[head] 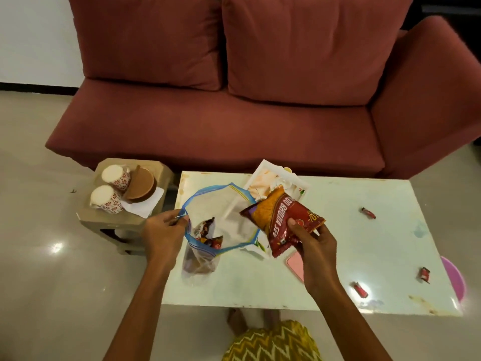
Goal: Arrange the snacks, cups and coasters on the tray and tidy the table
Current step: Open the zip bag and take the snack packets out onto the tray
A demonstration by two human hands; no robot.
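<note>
My left hand (162, 231) pinches the blue zip rim of a clear plastic bag (221, 217) and holds its mouth wide over the white table (338, 243). A few dark snack packets (207, 234) lie inside the bag. My right hand (311, 246) grips a red and orange snack packet (282, 220) at the bag's right rim. A white tray (276, 181) lies under the bag at the table's far side, mostly hidden. Two floral cups (115, 175) and a stack of brown coasters (141, 185) stand on a small side table (104, 217) to the left.
Three small red candy wrappers (368, 212) (360, 290) (424, 274) lie scattered on the right half of the table. A pink flat object (295, 264) sits under my right wrist. A pink round thing (455, 277) shows past the right edge. A red sofa (234, 113) stands behind.
</note>
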